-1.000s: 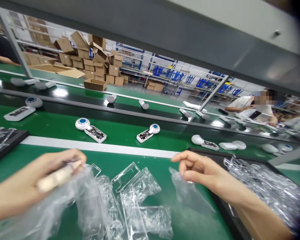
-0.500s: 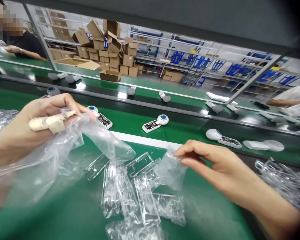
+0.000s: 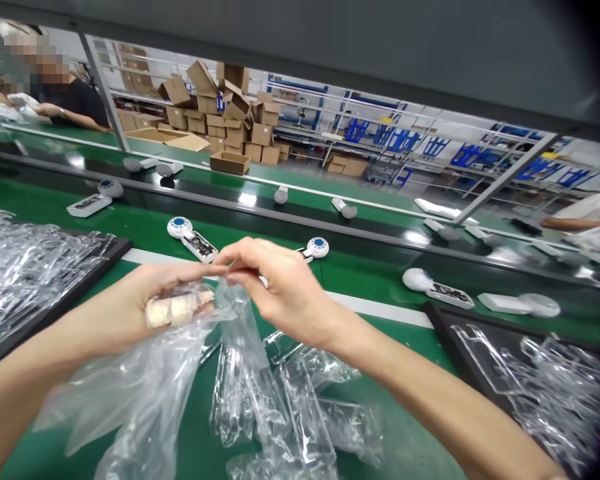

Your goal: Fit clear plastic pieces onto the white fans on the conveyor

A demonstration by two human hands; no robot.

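My left hand (image 3: 140,293) is closed on a bunched clear plastic bag (image 3: 150,387) that hangs below it. Pale yellowish wraps (image 3: 173,310) cover some of its fingers. My right hand (image 3: 275,280) pinches a smaller, cloudy piece of plastic film (image 3: 237,310), its fingertips meeting those of the left hand. Beneath both hands, a pile of clear plastic parts (image 3: 300,413), some seemingly in film, lies on the green work surface (image 3: 400,400). Just beyond the hands sits a white device with a round blue-marked head and bare circuit board (image 3: 197,245).
Black trays of clear plastic parts stand at left (image 3: 123,248) and right (image 3: 443,327). More white devices (image 3: 453,293) lie along the green belt behind a white strip (image 3: 380,308). A grey overhead shelf (image 3: 300,47) spans the top. Co-workers are at far left and right.
My right hand has moved left with the cloudy film and now meets my left hand. The left hand has shifted right and lower in view. Both side trays show more fully.
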